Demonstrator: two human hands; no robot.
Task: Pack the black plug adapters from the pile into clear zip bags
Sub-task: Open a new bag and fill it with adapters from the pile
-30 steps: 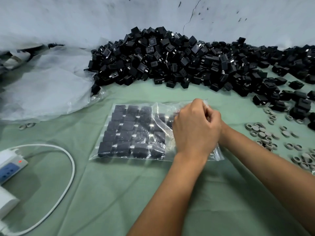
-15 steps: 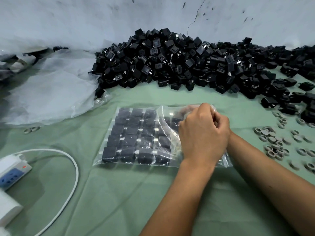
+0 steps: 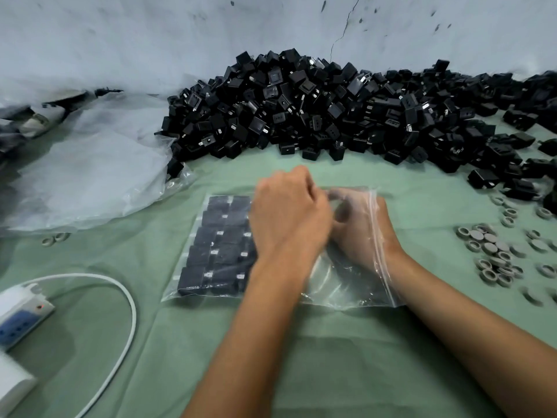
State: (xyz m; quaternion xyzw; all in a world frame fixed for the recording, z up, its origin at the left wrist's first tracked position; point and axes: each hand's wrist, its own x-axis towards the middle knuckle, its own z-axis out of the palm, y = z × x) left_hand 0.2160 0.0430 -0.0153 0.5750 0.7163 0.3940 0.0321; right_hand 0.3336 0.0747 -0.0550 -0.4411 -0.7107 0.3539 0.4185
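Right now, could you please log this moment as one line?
step: filling bag | bag: flat on cloth, adapters in rows | right hand: inside bag | left hand: on bag | pile: behind

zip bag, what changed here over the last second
The right hand has slid inside the zip bag and shows through the plastic; before, it sat behind the left hand, which has moved left over the packed adapters. Bag, pile and grey rings stayed put.

— Backdrop?
— Pale grey-white wall [image 3: 150,40] across the top of the frame, scuffed with dark marks; thin crack at upper right.
— Surface?
— Green cloth [image 3: 331,357], lightly creased, covering the lower frame; even, soft light.
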